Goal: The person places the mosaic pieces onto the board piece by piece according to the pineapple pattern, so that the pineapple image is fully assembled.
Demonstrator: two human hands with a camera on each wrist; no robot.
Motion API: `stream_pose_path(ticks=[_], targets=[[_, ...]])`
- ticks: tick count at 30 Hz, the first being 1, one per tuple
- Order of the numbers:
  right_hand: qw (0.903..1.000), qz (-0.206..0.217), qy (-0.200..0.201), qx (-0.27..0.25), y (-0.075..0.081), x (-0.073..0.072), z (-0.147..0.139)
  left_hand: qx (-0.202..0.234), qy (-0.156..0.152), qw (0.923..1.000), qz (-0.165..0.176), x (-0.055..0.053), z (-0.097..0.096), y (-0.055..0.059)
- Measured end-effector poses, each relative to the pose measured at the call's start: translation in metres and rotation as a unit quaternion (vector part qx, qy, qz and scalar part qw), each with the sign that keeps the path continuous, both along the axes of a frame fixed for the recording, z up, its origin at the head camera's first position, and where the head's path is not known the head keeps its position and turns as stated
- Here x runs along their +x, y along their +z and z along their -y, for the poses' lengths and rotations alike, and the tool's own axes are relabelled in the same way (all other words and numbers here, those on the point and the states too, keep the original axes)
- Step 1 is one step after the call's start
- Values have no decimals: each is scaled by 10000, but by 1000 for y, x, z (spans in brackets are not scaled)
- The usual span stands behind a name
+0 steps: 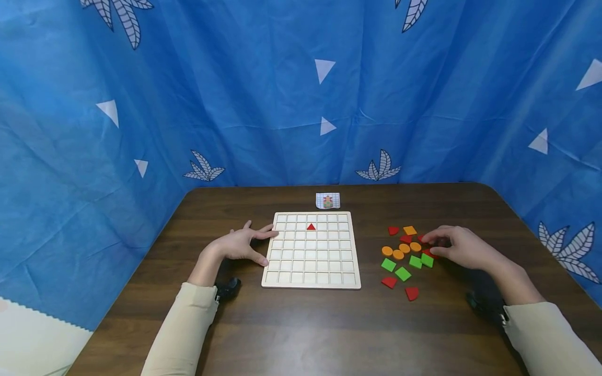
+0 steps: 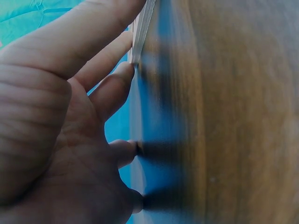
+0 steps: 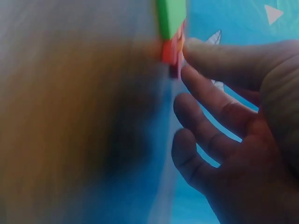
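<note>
One pale, square-gridded board point(image 1: 311, 254) lies on the wood-grained counter point(image 1: 310, 324) right of your left hand point(image 1: 240, 244), whose spread fingers touch its edge; your right hand point(image 1: 463, 248), half-curled, partly hides flat red pieces point(image 3: 168, 52), any grip unclear, near orange discs point(image 1: 398, 255).

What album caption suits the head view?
Left-hand fingers touch a gridded board bearing one red triangle; right-hand fingers hover among scattered coloured pieces.

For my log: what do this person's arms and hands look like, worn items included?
The left hand and right hand wear no gloves. Plain, pale beige sleeves cover the arms to near the wrists, where black devices are worn.
</note>
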State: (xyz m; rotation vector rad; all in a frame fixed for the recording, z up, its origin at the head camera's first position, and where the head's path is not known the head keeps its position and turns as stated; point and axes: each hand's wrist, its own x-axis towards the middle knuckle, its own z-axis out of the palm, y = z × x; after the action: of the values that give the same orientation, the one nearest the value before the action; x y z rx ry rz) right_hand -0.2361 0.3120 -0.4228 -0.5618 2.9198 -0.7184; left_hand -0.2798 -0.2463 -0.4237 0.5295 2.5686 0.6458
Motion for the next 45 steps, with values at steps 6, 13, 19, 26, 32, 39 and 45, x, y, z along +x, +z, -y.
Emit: stream_pose_path(ticks=[6,13,19,26,32,39,45], targets=[[9997,227,120,14,-5,6,-14,26,-12,10000,27,0,1,0],[9991,400,140,-15,-5,7,-15,63,-37,10000,47,1,1,0],[9993,346,44,136,-7,7,-13,56,18,10000,59,1,1,-1],[9996,138,75,241,-9,8,-12,22,57,10000,45,0,1,-2],[9997,125,24,229,-9,9,-11,60,51,9999,67,0,1,-2],[9999,-1,42,146,-2,8,-6,50,77,9999,65,0,0,-2],[9997,-175,-93,145,8,6,7,72,30,10000,54,0,0,-1]])
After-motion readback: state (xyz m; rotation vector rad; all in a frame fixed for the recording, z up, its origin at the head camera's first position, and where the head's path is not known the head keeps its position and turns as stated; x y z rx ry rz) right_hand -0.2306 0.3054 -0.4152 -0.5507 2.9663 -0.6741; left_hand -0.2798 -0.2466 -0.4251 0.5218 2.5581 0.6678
